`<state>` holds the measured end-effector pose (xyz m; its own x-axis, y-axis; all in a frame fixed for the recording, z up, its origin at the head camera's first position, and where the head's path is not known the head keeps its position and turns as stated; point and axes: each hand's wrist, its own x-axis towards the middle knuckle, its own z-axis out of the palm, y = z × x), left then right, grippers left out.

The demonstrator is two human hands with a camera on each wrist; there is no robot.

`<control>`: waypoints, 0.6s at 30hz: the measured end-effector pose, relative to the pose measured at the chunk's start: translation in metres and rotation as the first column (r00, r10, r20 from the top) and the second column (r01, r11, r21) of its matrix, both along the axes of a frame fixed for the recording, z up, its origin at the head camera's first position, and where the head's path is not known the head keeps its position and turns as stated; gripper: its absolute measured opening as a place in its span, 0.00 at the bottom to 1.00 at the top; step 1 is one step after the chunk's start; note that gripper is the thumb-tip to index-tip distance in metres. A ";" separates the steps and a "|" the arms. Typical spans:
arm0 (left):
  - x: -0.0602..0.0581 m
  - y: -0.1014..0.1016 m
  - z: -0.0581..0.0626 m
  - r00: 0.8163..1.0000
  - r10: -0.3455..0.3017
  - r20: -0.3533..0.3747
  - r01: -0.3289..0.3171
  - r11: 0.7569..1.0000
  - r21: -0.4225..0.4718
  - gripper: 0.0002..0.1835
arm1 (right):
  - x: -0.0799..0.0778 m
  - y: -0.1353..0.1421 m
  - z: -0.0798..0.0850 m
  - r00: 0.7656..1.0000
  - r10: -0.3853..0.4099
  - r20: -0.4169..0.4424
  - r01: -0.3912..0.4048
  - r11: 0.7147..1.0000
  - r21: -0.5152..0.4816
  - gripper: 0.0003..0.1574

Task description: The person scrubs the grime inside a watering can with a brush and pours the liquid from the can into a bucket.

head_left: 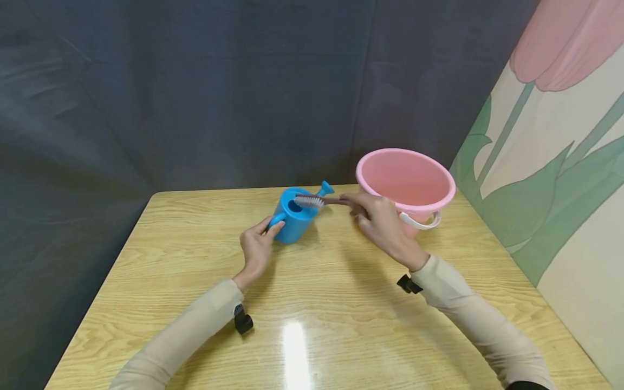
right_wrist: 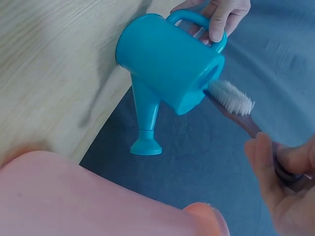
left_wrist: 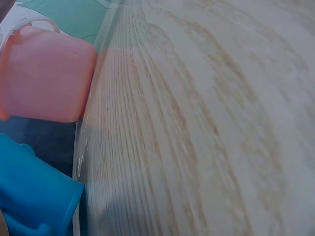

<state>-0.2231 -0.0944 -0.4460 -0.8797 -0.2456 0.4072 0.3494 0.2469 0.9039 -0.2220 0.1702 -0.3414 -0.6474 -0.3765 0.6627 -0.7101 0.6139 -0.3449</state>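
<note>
A blue watering can [head_left: 293, 227] is near the table's back edge, its sprinkler spout pointing back and right. My left hand [head_left: 255, 248] grips the can by its looped handle; I cannot tell whether the base touches the table. In my right hand [head_left: 385, 225] is a scrubbing brush with a dark brown handle and white bristles [right_wrist: 231, 98]. The tip of the brush head lies at the can's top opening. The left wrist view catches only part of the can [left_wrist: 37, 189]. Much of the brush handle is hidden by the right hand's fingers.
A pink bucket [head_left: 405, 210] with a white handle [head_left: 421, 223] stands at the back right, close to the right hand. The wooden table [head_left: 205, 216] meets a dark curtain [head_left: 244, 97] behind. A wall painted with tulips [head_left: 560, 206] runs along the right side.
</note>
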 end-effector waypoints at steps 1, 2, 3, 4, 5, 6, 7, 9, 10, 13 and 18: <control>0.000 0.001 0.000 1.000 0.002 -0.004 -0.002 1.000 -0.009 0.17 | 0.000 -0.001 0.001 1.000 0.008 0.008 -0.008 1.000 0.007 0.25; 0.000 0.001 0.001 1.000 0.005 -0.009 -0.006 1.000 -0.021 0.17 | -0.001 -0.002 0.002 1.000 0.014 0.014 -0.014 1.000 0.014 0.24; 0.000 0.001 0.001 1.000 0.010 -0.011 -0.010 1.000 -0.029 0.17 | -0.001 -0.003 0.003 1.000 0.018 0.019 -0.018 1.000 0.020 0.21; 0.000 0.002 0.001 1.000 0.011 -0.016 -0.012 0.999 -0.038 0.17 | -0.002 -0.005 0.003 1.000 0.022 0.022 -0.022 0.999 0.024 0.17; 0.000 0.002 0.001 1.000 0.012 -0.019 -0.013 0.999 -0.043 0.17 | -0.003 -0.007 0.004 0.999 0.025 0.024 -0.026 0.999 0.026 0.13; 0.000 0.002 0.002 1.000 0.014 -0.021 -0.015 0.999 -0.045 0.18 | -0.004 -0.009 0.005 0.999 0.030 0.025 -0.030 0.999 0.028 0.10; 0.001 0.002 0.002 1.000 0.015 -0.024 -0.016 0.999 -0.048 0.18 | -0.005 -0.012 0.006 0.999 0.032 0.025 -0.032 0.999 0.027 0.08; 0.001 0.002 0.002 1.000 0.015 -0.023 -0.017 0.999 -0.050 0.18 | -0.007 -0.016 0.008 0.999 0.040 0.026 -0.041 0.999 0.022 0.07; 0.002 0.002 0.003 1.000 0.014 -0.020 -0.015 0.999 -0.049 0.18 | -0.008 -0.017 0.009 0.999 0.046 0.025 -0.046 0.999 0.023 0.07; 0.002 0.002 0.003 1.000 0.010 -0.008 -0.010 0.999 -0.047 0.18 | -0.009 -0.021 0.013 0.997 0.068 0.035 -0.069 0.997 0.043 0.06; 0.002 0.002 0.004 1.000 0.003 -0.005 -0.003 0.999 -0.047 0.18 | -0.011 -0.024 0.019 0.987 0.123 0.102 -0.135 0.984 0.119 0.17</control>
